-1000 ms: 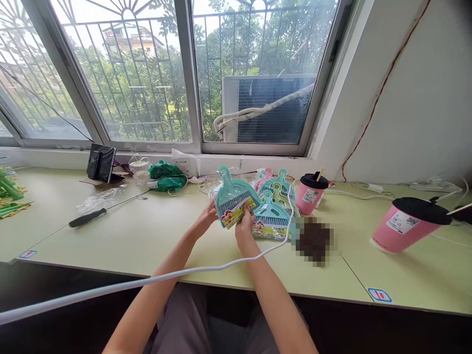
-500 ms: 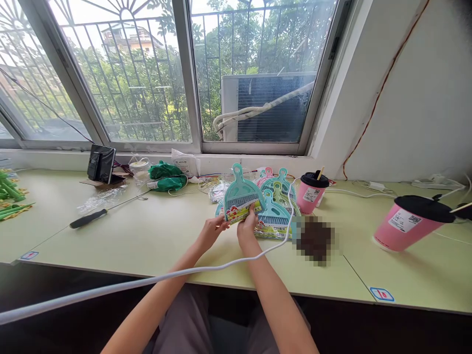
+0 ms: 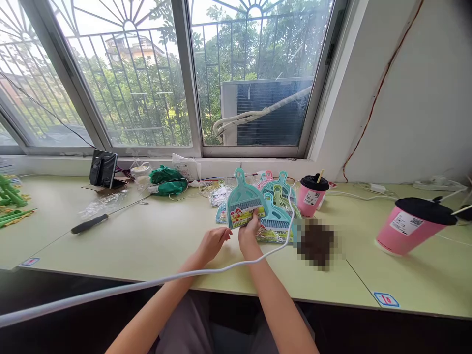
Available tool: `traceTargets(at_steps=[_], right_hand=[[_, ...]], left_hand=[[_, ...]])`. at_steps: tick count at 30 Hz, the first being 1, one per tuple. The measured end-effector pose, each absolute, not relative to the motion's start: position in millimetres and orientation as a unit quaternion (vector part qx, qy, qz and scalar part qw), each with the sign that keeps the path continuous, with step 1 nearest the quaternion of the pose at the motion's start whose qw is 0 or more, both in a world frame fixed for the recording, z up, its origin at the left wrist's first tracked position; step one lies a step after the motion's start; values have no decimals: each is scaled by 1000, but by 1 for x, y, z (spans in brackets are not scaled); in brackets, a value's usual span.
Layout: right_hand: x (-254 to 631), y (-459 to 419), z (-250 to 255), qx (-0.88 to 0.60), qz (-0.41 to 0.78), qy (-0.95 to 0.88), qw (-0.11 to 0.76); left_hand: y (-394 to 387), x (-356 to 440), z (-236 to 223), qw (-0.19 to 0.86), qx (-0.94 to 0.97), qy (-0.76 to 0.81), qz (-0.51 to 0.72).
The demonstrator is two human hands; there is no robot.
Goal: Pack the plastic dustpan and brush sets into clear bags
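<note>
My right hand (image 3: 250, 232) grips a packaged mini dustpan and brush set (image 3: 246, 196) by its lower edge, thumb over the yellow printed label. The set is mint green and held up, its handle pointing away from me. My left hand (image 3: 213, 244) is just off the set's lower left corner with fingers curled together. Whether clear wrapping is pinched in them is too small to tell. Behind and right of the held set lie several more dustpan sets (image 3: 277, 221) in clear plastic, in green, pink and yellow-green.
A pink cup (image 3: 311, 196) stands right of the sets; a larger pink cup (image 3: 409, 228) is farther right. A white cable (image 3: 221, 266) crosses before my arms. Leftward lie a black-handled screwdriver (image 3: 89, 223), a propped phone (image 3: 103, 168) and a green bundle (image 3: 167, 181). A blurred patch hides something brown.
My left hand has drawn slightly down and away from the set's lower left corner, its fingers now curled in. The right hand still holds the set. The view has tilted slightly.
</note>
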State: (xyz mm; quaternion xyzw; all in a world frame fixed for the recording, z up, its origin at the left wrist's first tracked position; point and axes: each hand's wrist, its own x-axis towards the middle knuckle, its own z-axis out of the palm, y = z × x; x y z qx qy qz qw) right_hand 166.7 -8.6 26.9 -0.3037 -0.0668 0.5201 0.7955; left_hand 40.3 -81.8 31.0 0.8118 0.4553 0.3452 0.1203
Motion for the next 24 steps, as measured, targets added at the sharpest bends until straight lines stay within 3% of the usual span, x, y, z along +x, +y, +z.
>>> traceTargets(at_steps=[7,16,24], right_hand=[[170,-9,31,-293,532,-49,793],[172,-13,35,-283,530,-59,797],[170,-17,41,-293,492,-57,817]], left_hand=[[-84,42,31,235,804,420,350],[-95,48,41,83,803,502,309],[-86,57,45,39,718,590,367]])
